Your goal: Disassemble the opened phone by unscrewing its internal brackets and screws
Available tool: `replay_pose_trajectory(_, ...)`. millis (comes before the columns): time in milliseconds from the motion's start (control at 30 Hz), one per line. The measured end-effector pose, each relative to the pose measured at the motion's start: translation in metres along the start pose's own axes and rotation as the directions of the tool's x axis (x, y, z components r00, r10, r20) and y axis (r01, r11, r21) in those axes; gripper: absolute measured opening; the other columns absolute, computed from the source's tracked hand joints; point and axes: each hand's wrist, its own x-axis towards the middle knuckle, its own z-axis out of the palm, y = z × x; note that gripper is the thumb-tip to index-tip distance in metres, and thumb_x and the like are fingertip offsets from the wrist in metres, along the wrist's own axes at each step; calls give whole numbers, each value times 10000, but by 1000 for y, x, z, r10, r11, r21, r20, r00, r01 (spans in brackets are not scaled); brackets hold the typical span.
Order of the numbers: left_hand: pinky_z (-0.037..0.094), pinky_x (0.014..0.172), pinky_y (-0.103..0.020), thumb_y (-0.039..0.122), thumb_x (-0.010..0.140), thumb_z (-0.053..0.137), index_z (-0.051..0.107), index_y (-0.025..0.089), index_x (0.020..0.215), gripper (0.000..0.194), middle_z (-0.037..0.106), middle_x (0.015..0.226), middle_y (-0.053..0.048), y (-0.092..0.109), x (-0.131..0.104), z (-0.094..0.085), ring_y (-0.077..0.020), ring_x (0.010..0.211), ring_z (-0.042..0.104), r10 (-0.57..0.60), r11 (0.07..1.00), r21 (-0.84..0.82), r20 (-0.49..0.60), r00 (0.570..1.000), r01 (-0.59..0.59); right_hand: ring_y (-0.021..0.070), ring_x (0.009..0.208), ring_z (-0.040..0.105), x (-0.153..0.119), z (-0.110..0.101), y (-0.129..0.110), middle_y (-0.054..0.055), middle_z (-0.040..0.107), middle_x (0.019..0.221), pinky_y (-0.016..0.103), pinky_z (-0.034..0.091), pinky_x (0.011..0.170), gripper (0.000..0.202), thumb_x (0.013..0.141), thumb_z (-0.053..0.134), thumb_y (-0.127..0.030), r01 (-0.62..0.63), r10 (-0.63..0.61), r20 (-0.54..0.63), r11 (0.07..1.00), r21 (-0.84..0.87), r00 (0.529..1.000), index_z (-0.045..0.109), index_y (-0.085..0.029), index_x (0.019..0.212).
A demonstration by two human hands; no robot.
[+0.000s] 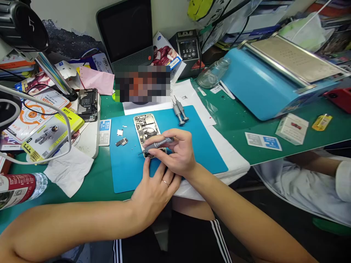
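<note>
An opened phone [150,129] with its inner parts showing lies on a blue mat [203,146]. My right hand [179,151] grips a small grey screwdriver [157,145], slanted over the phone's lower end; its tip is too small to make out clearly. Below it, my left hand [155,186] rests with fingers spread, a fingertip at the phone's bottom edge. Left of the phone lie a small dark part [121,141], a silver metal plate [120,132] and several tiny screws. Two more grey screwdrivers [180,109] stand at the mat's back edge.
On the left are a battery box [52,135], a second opened phone [87,104], a crumpled tissue [70,170] and a bottle [22,190]. A blue machine [263,84], a white box [292,128] and a glass jar [212,75] stand right. Another person's sleeve [343,179] shows at far right.
</note>
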Motion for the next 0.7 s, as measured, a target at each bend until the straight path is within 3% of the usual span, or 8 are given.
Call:
replay_pose_trajectory(300,424,1203,-650,292,1011,532,382,248,1616,625,364,1680,-70,5,-3,1,-322,1557,293,-65,998,4,12,998,65,140,892,791,0,0,1,7,774,991,261,688,709,443,929,728,-160,-99,96,55,993,61,994,407,-270,1214)
replay_pose_trajectory(500,410,1186,-695,351,989,603,273,322,1659,748,353,1692,-61,5,-9,0,-344,1578,249,-110,992,-53,75,991,115,136,883,793,-1,-2,3,7,777,975,241,678,717,441,933,734,-200,-130,128,44,991,43,991,399,-270,1211)
replay_pose_trajectory(700,352,1196,-743,323,965,626,222,325,1669,812,338,1699,-71,2,-8,-5,-336,1581,237,-100,990,-88,128,987,111,132,845,784,-3,-3,3,2,769,975,248,680,703,449,939,732,-226,-169,165,85,984,46,983,381,-275,1215)
